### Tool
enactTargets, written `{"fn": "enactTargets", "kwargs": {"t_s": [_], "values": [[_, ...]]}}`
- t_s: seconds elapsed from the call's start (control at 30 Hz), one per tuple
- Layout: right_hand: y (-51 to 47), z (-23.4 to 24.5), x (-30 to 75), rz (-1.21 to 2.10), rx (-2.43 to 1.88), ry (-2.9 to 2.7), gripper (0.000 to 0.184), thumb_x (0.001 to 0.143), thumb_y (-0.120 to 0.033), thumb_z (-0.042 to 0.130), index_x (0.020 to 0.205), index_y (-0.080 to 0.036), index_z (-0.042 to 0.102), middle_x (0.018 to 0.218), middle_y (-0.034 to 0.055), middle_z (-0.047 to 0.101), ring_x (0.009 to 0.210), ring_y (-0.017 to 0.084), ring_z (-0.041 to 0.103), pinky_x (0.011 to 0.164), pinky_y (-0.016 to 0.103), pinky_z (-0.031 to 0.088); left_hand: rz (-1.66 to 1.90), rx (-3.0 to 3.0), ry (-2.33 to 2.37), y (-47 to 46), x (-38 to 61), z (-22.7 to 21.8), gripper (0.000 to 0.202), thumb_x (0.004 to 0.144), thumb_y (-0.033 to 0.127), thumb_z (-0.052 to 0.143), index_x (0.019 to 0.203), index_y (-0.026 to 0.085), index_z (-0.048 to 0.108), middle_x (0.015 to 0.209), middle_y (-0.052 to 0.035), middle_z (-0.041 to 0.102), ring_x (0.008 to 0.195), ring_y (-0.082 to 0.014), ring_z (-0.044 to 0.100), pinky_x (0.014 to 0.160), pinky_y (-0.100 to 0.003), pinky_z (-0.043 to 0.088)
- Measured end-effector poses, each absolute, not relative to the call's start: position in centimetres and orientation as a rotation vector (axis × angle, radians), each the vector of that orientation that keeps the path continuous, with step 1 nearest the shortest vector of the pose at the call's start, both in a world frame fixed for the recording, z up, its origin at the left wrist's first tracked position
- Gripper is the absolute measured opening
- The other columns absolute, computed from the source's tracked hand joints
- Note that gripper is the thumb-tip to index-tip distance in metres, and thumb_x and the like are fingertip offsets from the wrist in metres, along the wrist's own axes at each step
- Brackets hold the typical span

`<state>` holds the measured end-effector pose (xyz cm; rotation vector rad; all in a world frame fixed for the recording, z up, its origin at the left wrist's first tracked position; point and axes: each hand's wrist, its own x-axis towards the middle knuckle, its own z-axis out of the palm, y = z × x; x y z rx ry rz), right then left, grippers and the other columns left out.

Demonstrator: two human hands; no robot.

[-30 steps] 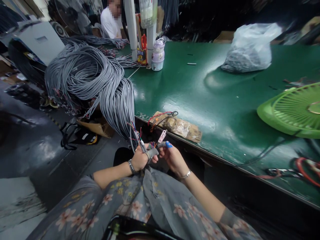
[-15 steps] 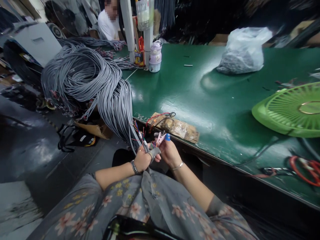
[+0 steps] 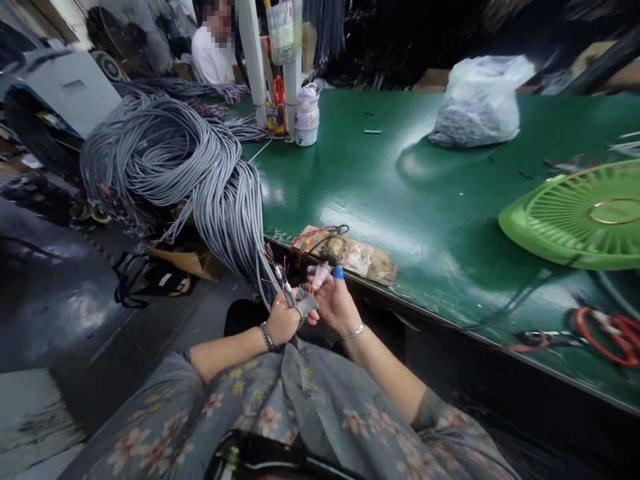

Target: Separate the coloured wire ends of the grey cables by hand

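My left hand is closed around the end of a grey cable, its thumb covered by a grey wrap. Thin coloured wires fan out of the cable just past that thumb. Facing it, my right hand holds a small pink clip-like tool, blurred, at its fingers close to the wire ends. A blue cover sits on the right thumb, which stands up apart from the tool. More stripped cable ends with white sleeves stick up beside my left hand.
A thick bundle of grey cables hangs over the bench's left end. By the front edge of the green bench lies a worn wooden block. A green fan, red-handled pliers, plastic bag and bottle stand around. A person is behind.
The pink tool has turned and blurred in my right hand, and the right thumb has lifted away from it. My left hand keeps its hold on the cable. The view has shifted slightly.
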<state>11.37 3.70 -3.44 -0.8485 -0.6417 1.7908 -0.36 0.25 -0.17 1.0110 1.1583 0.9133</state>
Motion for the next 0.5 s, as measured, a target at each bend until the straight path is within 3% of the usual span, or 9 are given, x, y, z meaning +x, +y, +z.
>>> {"fn": "enactTargets", "kwargs": {"t_s": [0.1, 0.3, 0.5], "values": [[3.7, -3.0, 11.5, 1.876, -0.795, -0.441, 0.065, 0.054, -0.081, 0.066, 0.081, -0.022, 0.061, 0.078, 0.0029, 0.060, 0.064, 0.015, 0.053, 0.056, 0.028, 0.046, 0.936, 1.028, 1.152, -0.1, -0.7, -0.2, 0.045, 0.070, 0.057, 0.069, 0.069, 0.013, 0.061, 0.054, -0.0044, 0.063, 0.048, -0.0146, 0.060, 0.048, -0.024, 0.050], [3.6, -2.5, 11.6, 1.821, -0.842, -0.374, 0.044, 0.059, -0.054, 0.081, 0.080, -0.018, 0.066, 0.076, 0.0015, 0.062, 0.061, 0.011, 0.051, 0.056, 0.023, 0.046, 0.990, 1.039, 1.160, -0.4, -1.1, -0.6, 0.043, 0.071, 0.055, 0.069, 0.068, 0.013, 0.062, 0.055, -0.0042, 0.063, 0.048, -0.0138, 0.060, 0.050, -0.024, 0.051], [3.7, -3.6, 11.4, 1.813, -0.766, -0.498, 0.044, 0.071, -0.059, 0.071, 0.080, -0.017, 0.064, 0.062, 0.0004, 0.056, 0.051, 0.012, 0.049, 0.049, 0.026, 0.046, 1.017, 1.050, 1.161, 0.0, -0.8, -1.0, 0.044, 0.072, 0.056, 0.068, 0.070, 0.012, 0.063, 0.055, -0.0043, 0.063, 0.046, -0.0135, 0.059, 0.048, -0.023, 0.049]]}}
